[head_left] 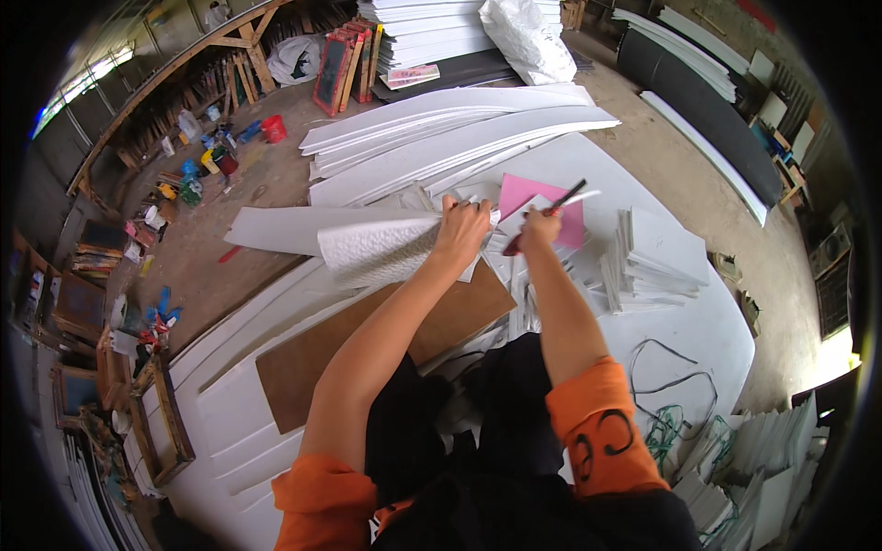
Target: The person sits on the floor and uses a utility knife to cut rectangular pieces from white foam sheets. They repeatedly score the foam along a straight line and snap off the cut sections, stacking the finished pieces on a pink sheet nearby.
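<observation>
Head view is showing the left hand (462, 231) clenching a textured white sheet (381, 246) taut above the board (367, 344) while the right hand (537, 228) is gripping a knife (548, 213), steadying it for cutting.

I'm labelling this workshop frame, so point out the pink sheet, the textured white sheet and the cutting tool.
pink sheet (524, 193): head view, on its bare upper left part.
textured white sheet (377, 248): head view, on the embossed middle, left of the left hand (462, 230).
cutting tool (560, 200): head view, on its shaft above the right hand (537, 228).
</observation>
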{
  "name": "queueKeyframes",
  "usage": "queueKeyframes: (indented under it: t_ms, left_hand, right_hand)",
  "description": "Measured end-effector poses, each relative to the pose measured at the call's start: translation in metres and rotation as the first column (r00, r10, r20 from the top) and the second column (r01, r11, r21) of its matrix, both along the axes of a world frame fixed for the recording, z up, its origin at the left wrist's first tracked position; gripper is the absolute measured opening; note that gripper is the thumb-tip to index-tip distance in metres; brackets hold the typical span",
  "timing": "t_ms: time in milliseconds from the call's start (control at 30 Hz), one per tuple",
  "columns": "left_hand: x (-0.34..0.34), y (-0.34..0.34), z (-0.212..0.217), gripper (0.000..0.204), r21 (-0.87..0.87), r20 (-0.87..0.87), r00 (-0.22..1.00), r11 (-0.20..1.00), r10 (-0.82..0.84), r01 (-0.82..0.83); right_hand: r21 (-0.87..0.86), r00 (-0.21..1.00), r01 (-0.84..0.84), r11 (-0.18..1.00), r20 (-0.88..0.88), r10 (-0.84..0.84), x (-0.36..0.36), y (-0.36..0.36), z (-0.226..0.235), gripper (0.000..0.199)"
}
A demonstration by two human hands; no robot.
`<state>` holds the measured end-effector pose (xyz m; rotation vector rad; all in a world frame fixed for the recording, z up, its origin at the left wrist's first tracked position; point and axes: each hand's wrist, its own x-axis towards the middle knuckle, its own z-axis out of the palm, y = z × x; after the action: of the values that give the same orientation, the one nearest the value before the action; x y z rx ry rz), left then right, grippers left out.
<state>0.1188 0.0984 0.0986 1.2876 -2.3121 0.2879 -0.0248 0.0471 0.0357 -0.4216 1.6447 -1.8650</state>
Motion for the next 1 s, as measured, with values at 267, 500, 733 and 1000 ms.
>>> queueKeyframes:
  t_ms: [267, 500, 733, 1000]
  left_hand:
    - [0.042, -0.006, 0.012, 0.028, 0.188, -0.177, 0.980, 0.980, 0.093, -0.059]
    - [0.026, -0.032, 0.008, 0.027, 0.175, -0.488, 0.861, 0.983, 0.142, -0.063]
    - [0.082, -0.058, -0.028, 0.029, 0.496, -0.846, 0.314, 0.852, 0.430, 0.170]
    - [0.090, -0.017, -0.142, 0.048, 0.564, -0.682, -0.280, 0.730, 0.675, 0.386]
  right_hand:
    - [0.607, 0.685, -0.467, 0.643, -0.210, 0.697, -0.071, 0.020, -0.011, 0.024]
    - [0.658, 0.222, -0.147, 0.738, -0.705, 0.673, -0.096, 0.012, -0.030, 0.029]
    - [0.621, 0.207, -0.218, 0.752, -0.724, 0.658, -0.106, 0.022, -0.069, 0.037]
    - [0.633, 0.349, -0.317, 0.706, -0.614, 0.708, -0.078, 0.014, -0.166, 0.038]
